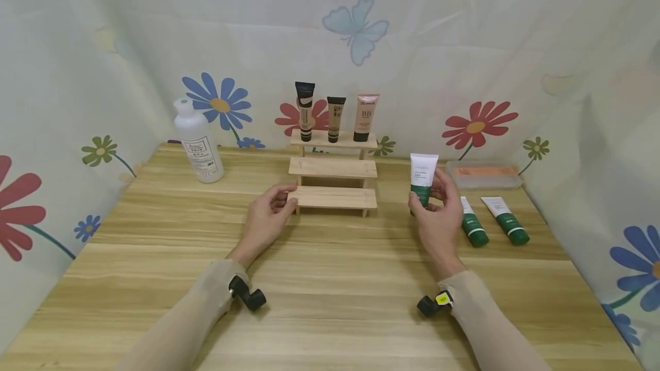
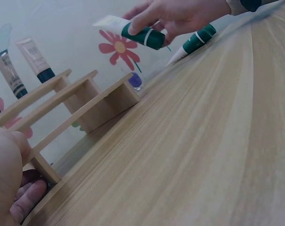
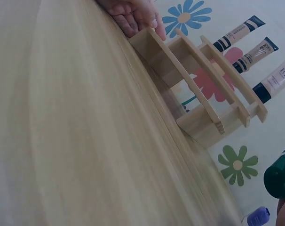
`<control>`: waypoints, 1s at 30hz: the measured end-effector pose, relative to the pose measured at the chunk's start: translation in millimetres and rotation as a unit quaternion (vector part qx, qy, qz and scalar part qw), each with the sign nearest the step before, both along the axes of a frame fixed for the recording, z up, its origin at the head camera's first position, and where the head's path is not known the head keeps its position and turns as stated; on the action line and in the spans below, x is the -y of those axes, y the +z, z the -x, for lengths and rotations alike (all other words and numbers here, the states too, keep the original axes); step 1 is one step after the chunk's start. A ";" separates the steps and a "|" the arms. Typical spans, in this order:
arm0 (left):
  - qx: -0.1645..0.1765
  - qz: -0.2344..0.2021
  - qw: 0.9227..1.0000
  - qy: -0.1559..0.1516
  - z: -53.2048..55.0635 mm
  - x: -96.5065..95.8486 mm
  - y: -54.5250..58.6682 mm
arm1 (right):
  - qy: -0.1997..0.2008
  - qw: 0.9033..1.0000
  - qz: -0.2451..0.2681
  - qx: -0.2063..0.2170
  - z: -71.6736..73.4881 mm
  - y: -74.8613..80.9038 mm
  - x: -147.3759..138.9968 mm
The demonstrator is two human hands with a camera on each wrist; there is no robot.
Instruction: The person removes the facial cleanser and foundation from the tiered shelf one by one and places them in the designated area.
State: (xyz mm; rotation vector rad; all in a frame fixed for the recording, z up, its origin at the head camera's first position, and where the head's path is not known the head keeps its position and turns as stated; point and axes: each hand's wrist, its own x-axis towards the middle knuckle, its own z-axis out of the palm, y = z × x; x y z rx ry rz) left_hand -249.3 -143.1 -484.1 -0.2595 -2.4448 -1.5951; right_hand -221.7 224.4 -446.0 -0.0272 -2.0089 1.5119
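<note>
My left hand (image 1: 265,216) grips the left end of the lowest step of a three-step wooden stand (image 1: 335,197); in the left wrist view its fingers reach below that step. To the right of the stand, my right hand (image 1: 440,219) holds a white-and-green squeeze tube (image 1: 423,172) between thumb and fingers, white end up. The left wrist view shows this tube (image 2: 147,37) raised over the table and tilted. Along the top step stand a black-capped striped tube (image 1: 306,112), a gold tube (image 1: 334,120) and a pink BB tube (image 1: 366,116).
Two more white-and-green tubes (image 1: 509,225) lie on the table (image 1: 330,302) beyond my right hand. Behind them is a flat clear box (image 1: 484,176) with an orange label. A white bottle (image 1: 198,145) stands at the back left. Floral cloth (image 1: 289,27) hangs around the table.
</note>
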 end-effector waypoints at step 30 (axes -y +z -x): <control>0.005 0.004 1.000 -0.001 -0.8 0.7 0.7 | 0.002 0.985 -0.089 0.148 -16.3 -12.3 -25.6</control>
